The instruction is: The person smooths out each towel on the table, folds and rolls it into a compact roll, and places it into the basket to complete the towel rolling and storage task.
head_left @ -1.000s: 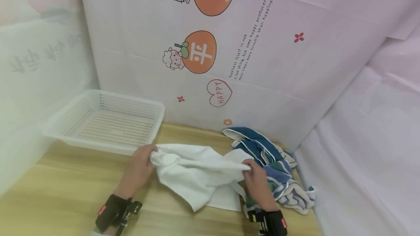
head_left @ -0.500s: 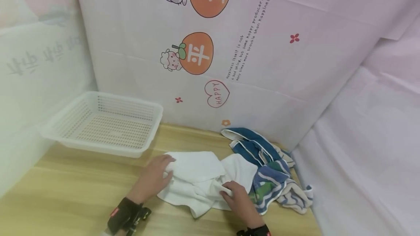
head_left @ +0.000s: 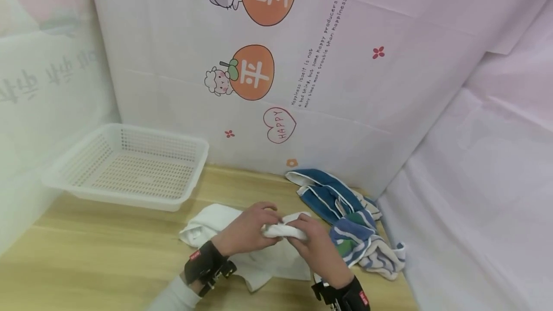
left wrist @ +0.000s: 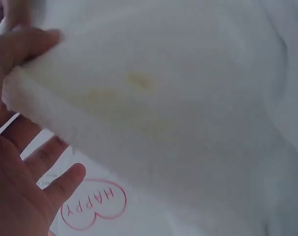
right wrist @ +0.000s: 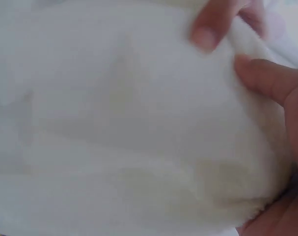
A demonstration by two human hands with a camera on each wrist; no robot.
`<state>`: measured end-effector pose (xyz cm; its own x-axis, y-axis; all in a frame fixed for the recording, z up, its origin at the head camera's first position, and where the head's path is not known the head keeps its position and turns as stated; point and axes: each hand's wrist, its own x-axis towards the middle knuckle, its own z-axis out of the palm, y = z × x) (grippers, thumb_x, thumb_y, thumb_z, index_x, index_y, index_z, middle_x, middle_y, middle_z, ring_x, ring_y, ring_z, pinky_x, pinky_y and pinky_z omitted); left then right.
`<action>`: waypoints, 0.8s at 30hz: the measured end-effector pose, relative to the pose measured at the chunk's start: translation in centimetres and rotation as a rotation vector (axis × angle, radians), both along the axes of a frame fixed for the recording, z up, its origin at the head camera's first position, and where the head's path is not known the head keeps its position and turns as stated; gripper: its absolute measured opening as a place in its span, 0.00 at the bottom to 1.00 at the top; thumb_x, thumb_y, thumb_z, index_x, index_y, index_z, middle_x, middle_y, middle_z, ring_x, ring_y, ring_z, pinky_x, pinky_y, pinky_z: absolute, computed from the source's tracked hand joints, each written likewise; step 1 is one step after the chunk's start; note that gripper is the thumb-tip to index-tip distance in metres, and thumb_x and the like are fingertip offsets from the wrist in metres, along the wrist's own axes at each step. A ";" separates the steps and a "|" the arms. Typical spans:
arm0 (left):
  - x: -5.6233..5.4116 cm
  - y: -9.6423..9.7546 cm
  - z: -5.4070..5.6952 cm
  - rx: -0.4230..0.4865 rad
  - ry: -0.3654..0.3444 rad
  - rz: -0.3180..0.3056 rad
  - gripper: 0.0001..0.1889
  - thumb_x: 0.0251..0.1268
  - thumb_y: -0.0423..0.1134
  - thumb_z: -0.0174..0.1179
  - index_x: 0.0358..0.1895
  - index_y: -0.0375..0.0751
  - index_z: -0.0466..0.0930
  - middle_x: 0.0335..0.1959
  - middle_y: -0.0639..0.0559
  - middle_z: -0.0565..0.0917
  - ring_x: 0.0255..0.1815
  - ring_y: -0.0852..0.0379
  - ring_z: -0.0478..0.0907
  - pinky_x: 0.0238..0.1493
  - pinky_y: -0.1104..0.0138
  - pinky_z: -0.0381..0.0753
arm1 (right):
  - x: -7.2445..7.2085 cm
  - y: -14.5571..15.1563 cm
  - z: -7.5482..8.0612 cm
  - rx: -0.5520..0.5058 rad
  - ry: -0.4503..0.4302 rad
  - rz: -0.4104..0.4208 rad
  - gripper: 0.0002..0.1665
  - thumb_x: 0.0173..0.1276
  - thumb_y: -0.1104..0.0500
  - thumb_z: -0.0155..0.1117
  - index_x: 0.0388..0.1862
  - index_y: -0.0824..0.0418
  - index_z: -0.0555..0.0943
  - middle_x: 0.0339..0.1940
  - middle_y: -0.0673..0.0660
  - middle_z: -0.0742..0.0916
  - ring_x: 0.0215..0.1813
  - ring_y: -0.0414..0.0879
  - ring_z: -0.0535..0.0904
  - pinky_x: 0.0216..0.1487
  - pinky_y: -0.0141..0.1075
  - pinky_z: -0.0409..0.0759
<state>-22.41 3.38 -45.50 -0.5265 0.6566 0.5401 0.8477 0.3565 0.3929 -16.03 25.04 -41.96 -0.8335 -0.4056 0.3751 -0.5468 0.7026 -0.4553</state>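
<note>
A white towel [head_left: 281,259] lies crumpled on the wooden table, with one edge lifted between both hands. My left hand [head_left: 250,228] pinches that edge from the left; in the left wrist view its thumb lies on the cloth, which has faint yellowish stains. Close beside it, my right hand [head_left: 313,244] grips the same edge from the right. The right wrist view shows the towel [right wrist: 129,108] filling most of the picture, the right thumb [right wrist: 266,76] against the fabric and fingertips of the other hand near it.
A white perforated plastic basket [head_left: 129,200] stands at the back left. To the right lies a heap of towels: a blue one with white trim [head_left: 321,196] and a striped blue, green and beige one [head_left: 356,236]. White printed cloth [head_left: 345,148] walls the back and sides.
The hands have gone from wide apart on the towel to close together. The left hand moved right, off the towel's left side, and now pinches an edge near the right hand.
</note>
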 end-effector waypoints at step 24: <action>-5.6 -10.5 4.6 -0.108 0.076 0.317 0.11 0.51 0.46 0.78 0.25 0.48 0.85 0.26 0.55 0.78 0.31 0.58 0.68 0.35 0.66 0.71 | -5.7 9.6 2.5 0.045 0.008 -0.053 0.14 0.65 0.70 0.70 0.46 0.56 0.87 0.43 0.51 0.89 0.42 0.45 0.84 0.41 0.38 0.85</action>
